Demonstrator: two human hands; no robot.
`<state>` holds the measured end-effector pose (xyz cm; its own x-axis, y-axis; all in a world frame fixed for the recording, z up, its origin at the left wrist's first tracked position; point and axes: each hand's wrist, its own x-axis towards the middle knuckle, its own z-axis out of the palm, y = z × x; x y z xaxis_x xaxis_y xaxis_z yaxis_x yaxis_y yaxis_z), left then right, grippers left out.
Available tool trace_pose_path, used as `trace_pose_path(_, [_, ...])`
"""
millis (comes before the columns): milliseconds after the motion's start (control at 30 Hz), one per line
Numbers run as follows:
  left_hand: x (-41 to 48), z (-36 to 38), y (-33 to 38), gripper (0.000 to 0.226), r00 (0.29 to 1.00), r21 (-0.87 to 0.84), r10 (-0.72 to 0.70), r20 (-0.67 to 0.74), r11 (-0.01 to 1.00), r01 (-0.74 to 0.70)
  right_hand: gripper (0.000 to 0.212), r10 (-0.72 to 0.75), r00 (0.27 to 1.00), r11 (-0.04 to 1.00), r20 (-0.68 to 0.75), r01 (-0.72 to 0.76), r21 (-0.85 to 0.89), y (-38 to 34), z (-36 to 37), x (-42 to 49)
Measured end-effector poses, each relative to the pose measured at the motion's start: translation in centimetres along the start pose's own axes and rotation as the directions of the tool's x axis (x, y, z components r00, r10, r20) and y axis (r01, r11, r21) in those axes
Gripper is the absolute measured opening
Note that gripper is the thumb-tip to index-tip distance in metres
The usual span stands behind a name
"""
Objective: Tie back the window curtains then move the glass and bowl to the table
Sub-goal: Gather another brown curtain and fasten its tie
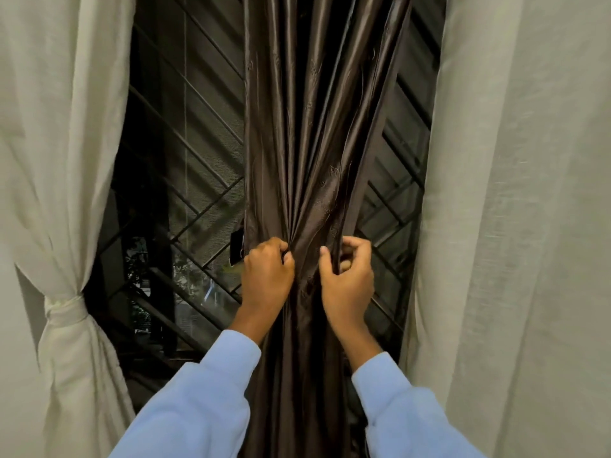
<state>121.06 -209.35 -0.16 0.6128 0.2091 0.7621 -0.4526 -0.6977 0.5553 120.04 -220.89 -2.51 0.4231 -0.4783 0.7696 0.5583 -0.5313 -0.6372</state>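
On curtain (307, 127), both hands (268, 272) (347, 282) (curled)

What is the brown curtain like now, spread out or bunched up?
Bunched up. The left hand and right hand squeeze the brown curtain into narrow folds; window bars show on both sides.

Window grille (185, 180); brown curtain (307, 127) hangs before it, cream curtains (66, 143) flanking.

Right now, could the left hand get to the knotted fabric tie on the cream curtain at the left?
Probably yes. Nothing lies between the left hand and the knotted cream fabric tie. But that hand grips the dark brown satin curtain and would have to let go first.
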Motion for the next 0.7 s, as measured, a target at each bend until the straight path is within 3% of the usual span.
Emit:
trace_pose_path(167, [-0.3,0.0,-0.2,0.011,0.999,-0.041,0.048,-0.009,0.998,-0.048,0.007,-0.089,0.987,0.994,0.135,0.08,0.074,-0.8,1.3,0.0])
trace_pose_path(467, [-0.6,-0.5,-0.9,0.014,0.999,-0.093,0.04,0.032,0.995,-0.037,0.013,0.066,0.957,0.969,0.284,-0.129,0.211,-3.0,2.5,-0.4])
trace_pose_path(600, [-0.7,-0.8,-0.6,0.022,0.999,-0.048,0.032,-0.01,0.998,-0.032,0.032,0.072,0.969,0.981,0.235,-0.111,0.158,-4.6,2.4,-0.1])
trace_pose_path(700, [-0.9,-0.9,-0.6,0.024,0.998,-0.08,0.06,0.004,0.995,-0.06,0.048,-0.061,0.966,0.994,0.253,0.035,0.106,-6.4,2.5,0.1])
